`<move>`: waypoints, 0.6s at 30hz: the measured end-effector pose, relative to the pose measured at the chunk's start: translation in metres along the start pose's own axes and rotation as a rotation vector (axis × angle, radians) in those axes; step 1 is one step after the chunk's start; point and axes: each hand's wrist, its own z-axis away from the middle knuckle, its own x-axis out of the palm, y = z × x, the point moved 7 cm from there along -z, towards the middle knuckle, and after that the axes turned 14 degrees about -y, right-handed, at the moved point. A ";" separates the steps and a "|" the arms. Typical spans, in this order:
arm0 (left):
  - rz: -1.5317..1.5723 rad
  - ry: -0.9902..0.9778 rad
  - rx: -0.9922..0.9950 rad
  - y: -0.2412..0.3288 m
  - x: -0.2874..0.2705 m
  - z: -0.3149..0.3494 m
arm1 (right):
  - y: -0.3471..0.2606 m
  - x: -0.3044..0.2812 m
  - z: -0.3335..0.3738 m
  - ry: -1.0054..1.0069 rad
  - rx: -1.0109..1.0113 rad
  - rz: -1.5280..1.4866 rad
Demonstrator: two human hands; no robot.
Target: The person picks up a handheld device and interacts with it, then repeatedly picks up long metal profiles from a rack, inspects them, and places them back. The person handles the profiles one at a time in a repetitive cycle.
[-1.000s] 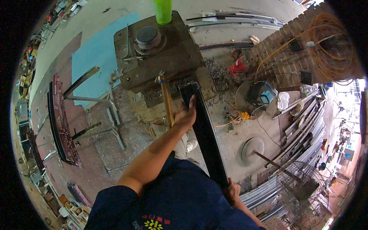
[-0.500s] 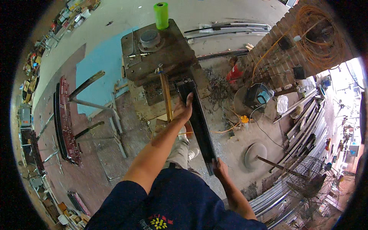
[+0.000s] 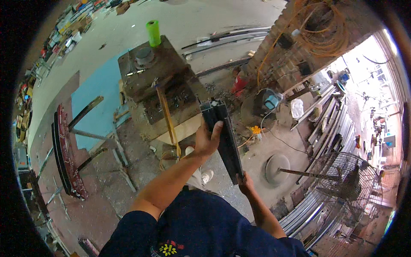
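Note:
I hold a bundle of long black metal profiles slanting in front of my body. My left hand wraps round their far part, thumb on top. My right hand grips the near end. The far ends of the profiles point toward a dark, worn metal work block, apart from it. A long wooden handle leans against the block's near side, left of my left hand. On the block stand a bright green roll and a round metal piece.
A rack with dark red and black profiles stands at left, beside a blue sheet. On the right are a fallen-looking pedestal fan, its round base, stacked metal profiles, a bucket and cables on the floor.
My view has turned to the right, so the work block sits further left. The profiles, still in both hands, have moved away from the block's near edge toward the right.

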 end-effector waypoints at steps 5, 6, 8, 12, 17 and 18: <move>-0.105 -0.077 0.104 0.092 0.040 -0.010 | -0.024 -0.050 0.011 0.217 -0.149 0.000; -0.118 -0.078 0.144 0.106 0.046 -0.012 | -0.032 -0.059 0.013 0.229 -0.153 -0.008; -0.150 -0.088 0.217 0.126 0.056 -0.015 | -0.054 -0.075 0.020 0.233 -0.199 -0.034; -0.178 -0.084 0.275 0.154 0.070 -0.015 | -0.059 -0.083 0.010 0.204 -0.263 -0.139; -0.153 -0.089 0.271 0.163 0.077 -0.012 | -0.091 -0.098 0.020 0.237 -0.286 -0.200; -0.164 -0.082 0.281 0.165 0.077 -0.012 | -0.099 -0.101 0.021 0.221 -0.284 -0.225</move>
